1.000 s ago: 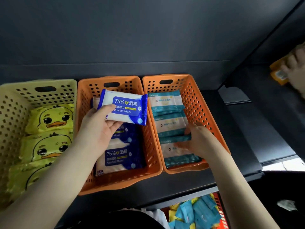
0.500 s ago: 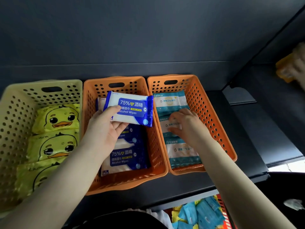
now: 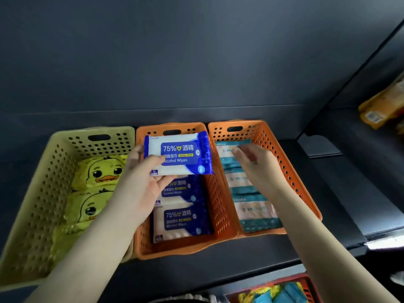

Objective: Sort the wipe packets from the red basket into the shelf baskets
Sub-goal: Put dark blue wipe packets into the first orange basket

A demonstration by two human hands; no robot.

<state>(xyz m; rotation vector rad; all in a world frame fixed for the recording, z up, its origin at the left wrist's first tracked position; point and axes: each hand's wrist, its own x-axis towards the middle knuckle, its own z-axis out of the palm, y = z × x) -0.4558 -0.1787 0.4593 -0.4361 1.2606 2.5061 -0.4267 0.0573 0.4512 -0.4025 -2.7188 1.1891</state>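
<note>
shop display, dark shelf (image 3: pixel 328 171), baskets of packaged wipes (image 3: pixel 179 221)

The shelf (image 3: pixel 196 265) is dim, and its dark back wall (image 3: pixel 196 62) is matte and free of glare. Soft light from the front makes the baskets (image 3: pixel 216 204) vivid. A white patch (image 3: pixel 383 242) is blown out at the right edge. Print on the blue packet (image 3: pixel 178 155) reads sharp. The right hand (image 3: pixel 255 169), teal packets (image 3: pixel 251 193) and far-right orange pack (image 3: pixel 376 110) are smeared. Basket rims bow outward near the frame's edges.
</note>
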